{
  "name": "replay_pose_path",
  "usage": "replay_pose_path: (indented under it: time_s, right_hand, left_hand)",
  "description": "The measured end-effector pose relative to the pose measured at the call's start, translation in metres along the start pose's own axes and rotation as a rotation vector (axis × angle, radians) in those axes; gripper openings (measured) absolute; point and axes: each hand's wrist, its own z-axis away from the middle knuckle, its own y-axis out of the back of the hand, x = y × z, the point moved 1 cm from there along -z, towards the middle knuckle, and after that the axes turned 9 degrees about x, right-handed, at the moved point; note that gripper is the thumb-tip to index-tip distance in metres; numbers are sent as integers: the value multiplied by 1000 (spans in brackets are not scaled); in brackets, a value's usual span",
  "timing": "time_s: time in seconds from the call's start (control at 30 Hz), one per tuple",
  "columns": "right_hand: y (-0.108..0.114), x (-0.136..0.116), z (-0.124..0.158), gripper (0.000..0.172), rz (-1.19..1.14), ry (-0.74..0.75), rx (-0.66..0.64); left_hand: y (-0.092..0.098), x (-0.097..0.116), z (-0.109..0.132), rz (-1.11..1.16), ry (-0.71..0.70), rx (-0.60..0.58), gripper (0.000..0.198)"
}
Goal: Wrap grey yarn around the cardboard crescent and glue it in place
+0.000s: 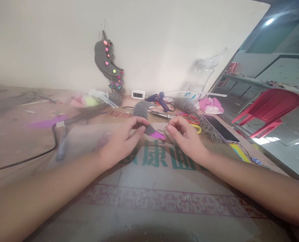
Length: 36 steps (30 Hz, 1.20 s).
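Observation:
My left hand (125,137) is closed on a crescent shape wrapped in grey yarn (143,114), whose bare pink tip (157,134) points toward my right hand. My right hand (183,132) pinches the grey yarn strand next to that pink tip. Both hands meet over a sheet of cardboard with green print (154,174) lying on the worktable.
A finished grey crescent with coloured pompoms (107,64) leans on the wall. Behind my hands lie a blue glue gun (160,99), a small clock (138,94), scissors (164,115), a grey yarn ball (186,105), a phone (218,128), a pink bag (211,105) and a black cable (38,153). A red chair (270,107) stands right.

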Motion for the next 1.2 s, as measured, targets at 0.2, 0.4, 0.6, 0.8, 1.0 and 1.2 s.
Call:
replay_pose_path:
  time_s: [0.2, 0.4, 0.6, 0.8, 1.0, 1.2]
  right_hand:
    - [-3, -1, -2, 22, 98, 183, -109]
    - [-4, 1, -2, 13, 148, 175, -141]
    - [-4, -1, -1, 18, 148, 71, -161]
    - [-5, -1, 0, 18, 126, 62, -187]
    - [-4, 0, 1, 21, 102, 73, -196]
    - [-3, -2, -2, 30, 55, 113, -213]
  left_hand:
    - [-1, 2, 1, 23, -49, -69, 19]
    - [-1, 1, 0, 35, -51, -86, 17]
    - [-1, 6, -1, 26, -57, -145, 19]
    - [-2, 10, 0, 21, -46, -183, 25]
    - [-2, 12, 0, -27, -36, -191, 22]
    - [-1, 11, 0, 6, -60, -215, 18]
